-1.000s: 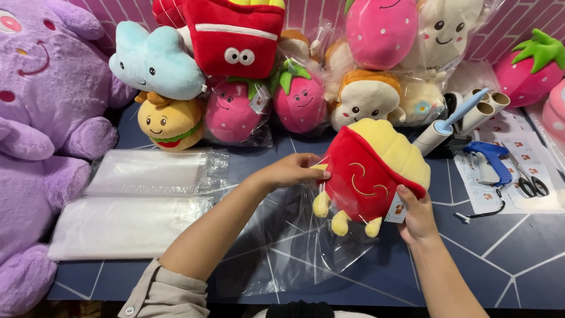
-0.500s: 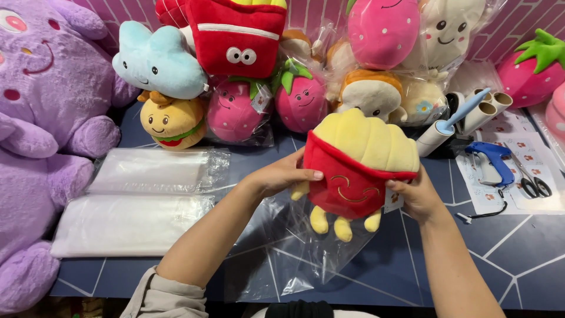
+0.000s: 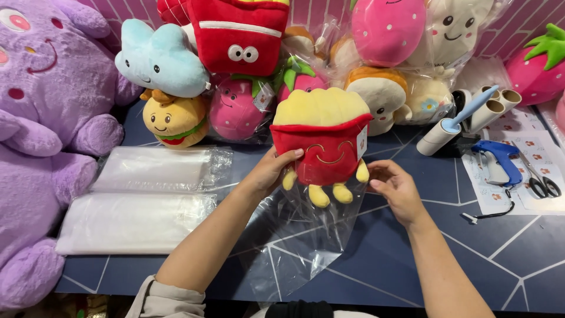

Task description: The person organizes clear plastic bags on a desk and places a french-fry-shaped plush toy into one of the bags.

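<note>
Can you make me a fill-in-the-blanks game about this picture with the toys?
1. The left hand holds a red and yellow fries plush with a ____ face stitched on it.
2. Under the plush lies a clear ____ bag.
3. The right hand is beside the plush's small ____ feet.
4. The big purple plush sits at the ____ edge of the table.

Missing words: smiling; plastic; yellow; left

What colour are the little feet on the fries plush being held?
Yellow, on the fries plush; the head view shows them clearly.
</note>
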